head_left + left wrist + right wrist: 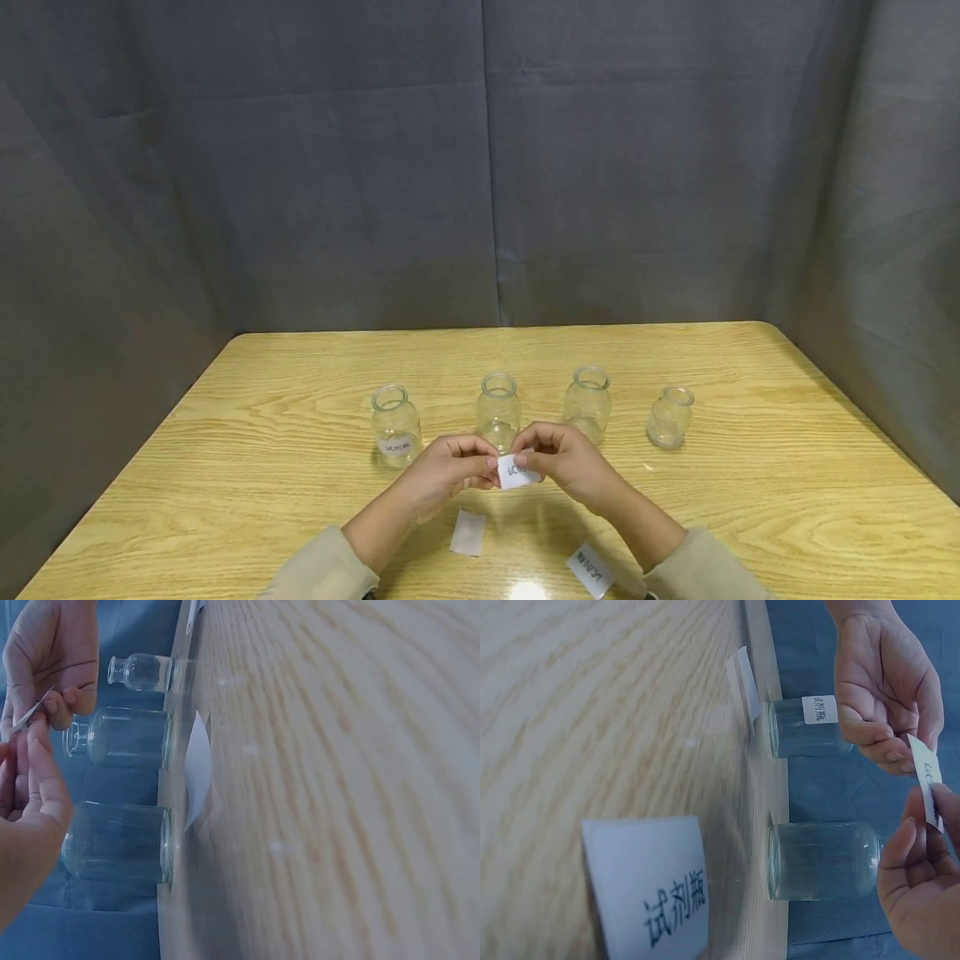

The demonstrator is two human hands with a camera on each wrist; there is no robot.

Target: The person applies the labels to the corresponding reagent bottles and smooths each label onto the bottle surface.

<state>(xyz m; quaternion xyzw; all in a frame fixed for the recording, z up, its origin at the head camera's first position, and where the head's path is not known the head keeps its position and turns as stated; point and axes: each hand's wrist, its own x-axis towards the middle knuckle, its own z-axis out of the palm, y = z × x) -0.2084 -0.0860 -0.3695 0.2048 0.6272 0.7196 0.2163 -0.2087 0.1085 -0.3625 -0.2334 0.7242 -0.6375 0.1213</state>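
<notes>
Between the two hands is a small white label [519, 472] with dark handwriting, raised over the table. My left hand [448, 473] pinches its left edge between thumb and fingers. At its right upper corner my right hand [564, 460] pinches it the same way. Behind the hands stand two clear glass jars [498, 408], one beyond each hand, partly covered by them. To the left, another glass jar [392, 417] bears a white handwritten label [820, 709] on its front.
A smaller glass jar [670, 417] stands at the right. On the wooden table [247, 467], a blank-looking paper slip [468, 533] lies near the left forearm and a handwritten label [591, 570] near the right forearm. Dark cloth [360, 183] hangs behind and at both sides.
</notes>
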